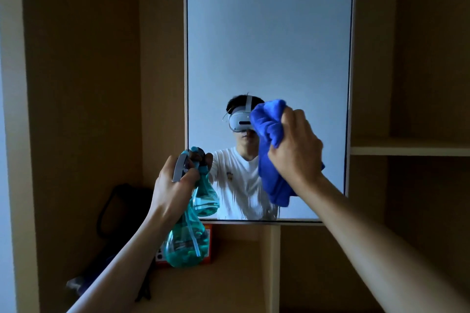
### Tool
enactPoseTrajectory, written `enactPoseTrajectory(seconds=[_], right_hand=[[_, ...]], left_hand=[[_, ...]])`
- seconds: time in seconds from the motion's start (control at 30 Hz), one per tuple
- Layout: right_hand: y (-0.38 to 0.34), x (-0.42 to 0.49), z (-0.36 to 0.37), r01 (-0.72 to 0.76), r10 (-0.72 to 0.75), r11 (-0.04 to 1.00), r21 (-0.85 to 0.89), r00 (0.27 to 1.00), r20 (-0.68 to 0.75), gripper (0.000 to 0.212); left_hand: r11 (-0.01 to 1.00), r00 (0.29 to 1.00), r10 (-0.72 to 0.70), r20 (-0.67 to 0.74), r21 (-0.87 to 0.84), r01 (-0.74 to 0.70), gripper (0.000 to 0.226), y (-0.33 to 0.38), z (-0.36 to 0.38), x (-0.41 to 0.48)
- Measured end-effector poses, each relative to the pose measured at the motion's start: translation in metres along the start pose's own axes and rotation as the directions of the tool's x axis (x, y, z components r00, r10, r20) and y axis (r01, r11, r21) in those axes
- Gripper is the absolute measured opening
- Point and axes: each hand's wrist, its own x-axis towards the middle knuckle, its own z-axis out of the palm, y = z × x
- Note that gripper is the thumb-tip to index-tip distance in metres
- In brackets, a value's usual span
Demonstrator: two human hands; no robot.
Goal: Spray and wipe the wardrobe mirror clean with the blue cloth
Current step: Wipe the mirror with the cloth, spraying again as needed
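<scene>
Centre frame, the right grip (297,150) bunches the blue cloth (269,134) before the wardrobe mirror (269,33). Lower left, the left grip (173,185) clasps the teal spray bottle (187,241). Drips (236,198) streak the lower glass, so wiping seems due: sweep through them.

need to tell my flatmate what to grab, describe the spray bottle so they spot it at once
Start at the tall wardrobe mirror. At its lower left corner the left hand grips the spray bottle by the neck. It is see-through teal, pear-shaped, with a grey trigger, unlike the orange box behind it.
</scene>
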Motion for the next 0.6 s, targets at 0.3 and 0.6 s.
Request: enactPoseTrajectory(seconds=[0.3,0.6], right_hand=[[0.092,0.013,-0.042,-0.235,0.231,0.97,-0.06,0.97,-0.073,0.038],[0.093,0.011,-0.035,-0.28,0.274,0.96,-0.03,0.952,-0.136,0.041]], left_hand=[[0.998,0.999,0.011,-0.044,0.067,-0.008,0.043,0.01,0.016,-0.008],[0.996,0.999,0.021,-0.039,0.087,-0.017,0.043,0.013,0.013,0.0]])
